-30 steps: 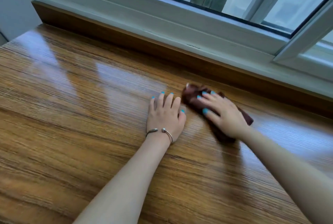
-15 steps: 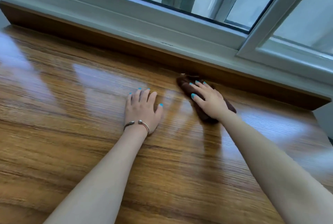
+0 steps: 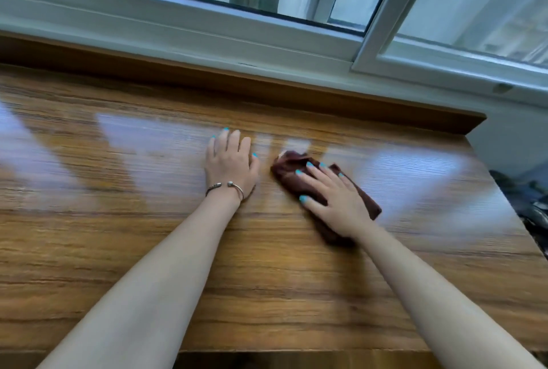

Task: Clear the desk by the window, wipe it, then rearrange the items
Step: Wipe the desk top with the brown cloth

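The glossy wooden desk (image 3: pixel 118 235) runs under the window and carries only my hands and a cloth. My left hand (image 3: pixel 229 162) lies flat on the wood with its fingers straight and together, a metal bangle at its wrist. Just to its right, my right hand (image 3: pixel 332 193) presses a dark brown cloth (image 3: pixel 289 165) onto the desk with spread, straight fingers. The cloth sticks out beyond the fingertips and behind the wrist; its middle is hidden under the palm.
A raised wooden ledge (image 3: pixel 267 93) borders the desk's back edge below the white window frame (image 3: pixel 207 39). The desk ends at the right edge (image 3: pixel 504 199), where dark patterned fabric (image 3: pixel 527 199) lies lower down. The front edge runs along the bottom of the view.
My right hand has pulled the cloth back from the ledge toward me. The view has swung right, and the desk's right end now shows. My left hand stays flat.
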The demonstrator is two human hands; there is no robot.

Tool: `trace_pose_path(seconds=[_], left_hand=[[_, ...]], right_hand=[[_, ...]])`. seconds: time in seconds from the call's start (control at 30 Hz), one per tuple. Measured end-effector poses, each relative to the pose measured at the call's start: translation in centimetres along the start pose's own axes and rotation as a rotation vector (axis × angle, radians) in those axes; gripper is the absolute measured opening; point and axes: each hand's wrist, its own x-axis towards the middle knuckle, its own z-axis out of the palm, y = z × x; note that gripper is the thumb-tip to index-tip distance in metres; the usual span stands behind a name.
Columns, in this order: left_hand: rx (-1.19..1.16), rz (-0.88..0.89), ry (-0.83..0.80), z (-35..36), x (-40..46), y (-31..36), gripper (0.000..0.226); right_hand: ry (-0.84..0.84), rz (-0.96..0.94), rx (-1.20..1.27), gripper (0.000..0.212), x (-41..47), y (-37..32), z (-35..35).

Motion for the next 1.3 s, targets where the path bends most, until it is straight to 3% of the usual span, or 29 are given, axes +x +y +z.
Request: trace_pose_path(seconds=[0.07,0.13,0.3,0.4,0.47,0.57,0.63,0.8,0.9,0.97,1.13,1.2,1.3], left_hand=[[0.017,0.013,-0.028,-0.9,-1.4,0.3,0.04],[-0.046,-0.015,-0.075,-1.5,-3.2,0.5,0.042],[-0.037,0.036,-0.172,-0.7,-7.2,-0.4,0.05],[-0.024,0.044,-0.159,-0.4,-7.4,-0.3,0.051],[-0.037,0.047,-0.145,-0.5,-7.3,-0.1,0.05],[-0.052,0.041,-0.129,-0.5,-7.5,-0.3,0.049],[-0.055,0.042,-0.129,-0.4,-7.6,-0.5,0.048],[-0.049,0.05,-0.122,-0.3,-7.6,-0.7,0.049],[-0.045,0.064,-0.14,-0.4,-7.6,-0.6,0.049],[-0.042,0.066,-0.148,-0.5,-7.6,-0.6,0.048],[-0.026,0.072,-0.184,-0.8,-7.7,-0.7,0.047],[0.008,0.07,-0.208,-1.0,-7.4,-0.7,0.047],[0.072,0.023,-0.239,-1.6,-6.6,0.4,0.046]], right_hand=[[0.0,0.198,-0.038,0.054,2.3,0.1,-0.4],[0.011,0.26,-0.035,0.055,0.8,-1.5,0.4],[0.001,-0.06,-0.028,0.054,-13.6,-8.3,3.6],[-0.015,-0.18,-0.038,0.052,-15.1,-7.1,3.5],[0.013,-0.078,-0.019,0.054,-12.1,-5.8,2.7],[0.014,0.265,-0.005,0.051,-8.1,-5.1,1.8],[0.011,0.344,-0.026,0.052,-8.9,-6.7,2.5],[0.016,0.026,-0.061,0.053,-18.6,-14.9,5.8],[-0.029,-0.02,-0.084,0.053,-18.6,-14.3,5.2],[-0.014,0.061,-0.039,0.049,-16.5,-12.0,3.9],[-0.001,0.523,0.007,0.048,-11.3,-1.5,0.2],[-0.022,0.477,-0.019,0.051,-12.0,-1.5,0.6],[-0.014,0.166,-0.033,0.056,-17.0,-5.7,2.4]])
